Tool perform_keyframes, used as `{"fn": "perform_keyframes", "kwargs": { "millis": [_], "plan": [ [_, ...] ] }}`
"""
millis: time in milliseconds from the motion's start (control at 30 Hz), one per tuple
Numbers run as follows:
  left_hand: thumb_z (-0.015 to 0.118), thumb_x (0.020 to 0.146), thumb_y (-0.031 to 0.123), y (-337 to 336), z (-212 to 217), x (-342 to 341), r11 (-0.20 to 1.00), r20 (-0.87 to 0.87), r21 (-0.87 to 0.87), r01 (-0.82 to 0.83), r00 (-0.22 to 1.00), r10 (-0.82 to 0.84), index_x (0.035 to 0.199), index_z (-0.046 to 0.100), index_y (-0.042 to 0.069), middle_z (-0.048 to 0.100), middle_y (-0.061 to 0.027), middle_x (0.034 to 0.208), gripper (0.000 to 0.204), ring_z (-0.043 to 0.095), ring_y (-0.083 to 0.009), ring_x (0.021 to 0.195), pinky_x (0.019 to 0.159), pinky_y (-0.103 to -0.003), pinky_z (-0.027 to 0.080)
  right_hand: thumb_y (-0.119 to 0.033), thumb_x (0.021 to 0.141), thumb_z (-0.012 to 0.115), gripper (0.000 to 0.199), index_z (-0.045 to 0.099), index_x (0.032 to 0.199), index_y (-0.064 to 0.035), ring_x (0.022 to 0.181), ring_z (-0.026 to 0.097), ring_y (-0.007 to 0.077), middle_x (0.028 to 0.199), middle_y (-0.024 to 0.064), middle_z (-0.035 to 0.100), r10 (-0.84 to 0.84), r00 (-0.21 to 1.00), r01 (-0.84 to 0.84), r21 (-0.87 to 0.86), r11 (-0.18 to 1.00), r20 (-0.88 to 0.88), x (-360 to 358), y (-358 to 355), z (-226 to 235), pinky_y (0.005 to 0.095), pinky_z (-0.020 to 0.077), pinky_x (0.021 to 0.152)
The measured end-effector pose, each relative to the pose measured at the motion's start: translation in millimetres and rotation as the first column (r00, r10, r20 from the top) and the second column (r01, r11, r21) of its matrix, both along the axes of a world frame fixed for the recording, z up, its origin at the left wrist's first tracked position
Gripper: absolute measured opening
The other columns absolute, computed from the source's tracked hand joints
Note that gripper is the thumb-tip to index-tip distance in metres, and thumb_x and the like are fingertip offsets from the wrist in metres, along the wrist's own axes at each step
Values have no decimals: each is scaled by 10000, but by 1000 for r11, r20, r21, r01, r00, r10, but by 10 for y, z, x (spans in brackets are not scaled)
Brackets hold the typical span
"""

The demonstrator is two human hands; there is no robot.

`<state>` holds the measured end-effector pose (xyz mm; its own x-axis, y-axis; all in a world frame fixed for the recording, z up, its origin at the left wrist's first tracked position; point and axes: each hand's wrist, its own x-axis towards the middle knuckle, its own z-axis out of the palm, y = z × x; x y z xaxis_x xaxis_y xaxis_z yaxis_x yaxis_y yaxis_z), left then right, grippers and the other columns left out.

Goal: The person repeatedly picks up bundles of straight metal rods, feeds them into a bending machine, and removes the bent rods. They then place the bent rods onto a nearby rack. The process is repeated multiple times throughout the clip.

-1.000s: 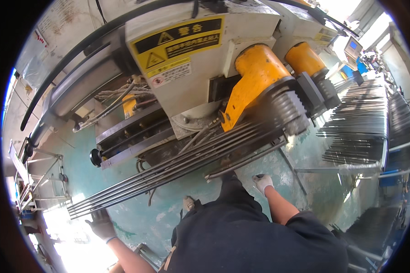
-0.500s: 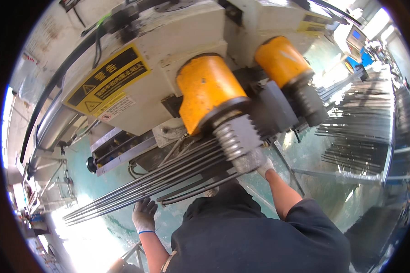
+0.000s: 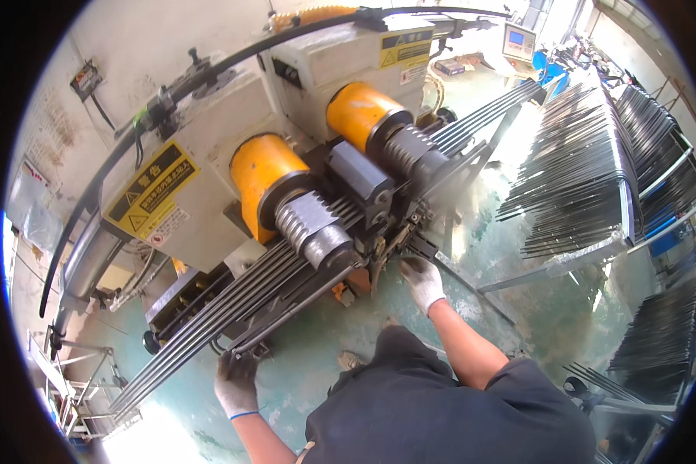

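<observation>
My left hand, in a white work glove with dark fingertips, is at the lower end of a dark metal bar along the machine's front. Its fingers look spread, with their tips at the bar's end; firm contact cannot be made out. Several long thin metal rods lie side by side behind that bar, slanting down to the left. My gloved right hand reaches to the machine's front edge, beside dark clamp parts. Its fingertips are blurred and partly hidden, and no held thing shows.
Two orange cylinders with ridged metal ends project from the pale machine. A dark block sits between them. Racks of dark rods stand at right, with a metal frame rail near my right arm. A control screen stands far right.
The view has shifted, so the machine appears lower and further left. My right hand, earlier partly hidden behind a ridged cylinder end, now shows. My left hand has come to the bar's end.
</observation>
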<state>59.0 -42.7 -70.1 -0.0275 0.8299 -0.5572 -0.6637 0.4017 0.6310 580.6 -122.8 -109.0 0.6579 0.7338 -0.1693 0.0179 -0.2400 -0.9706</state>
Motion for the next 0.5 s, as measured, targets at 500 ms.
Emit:
{"fn": "perform_keyframes", "kwargs": {
  "millis": [500],
  "plan": [
    [477,1181,487,135,1008,285,942,-44,315,-117,990,137,1596,560,177,656,-51,1482,525,596,-236,1260,1161,-425,411,-389,1118,687,515,678,1419,29,1123,642,169,1254,50,729,4,814,280,397,874,-581,22,1229,1306,346,495,1033]
  ]
}}
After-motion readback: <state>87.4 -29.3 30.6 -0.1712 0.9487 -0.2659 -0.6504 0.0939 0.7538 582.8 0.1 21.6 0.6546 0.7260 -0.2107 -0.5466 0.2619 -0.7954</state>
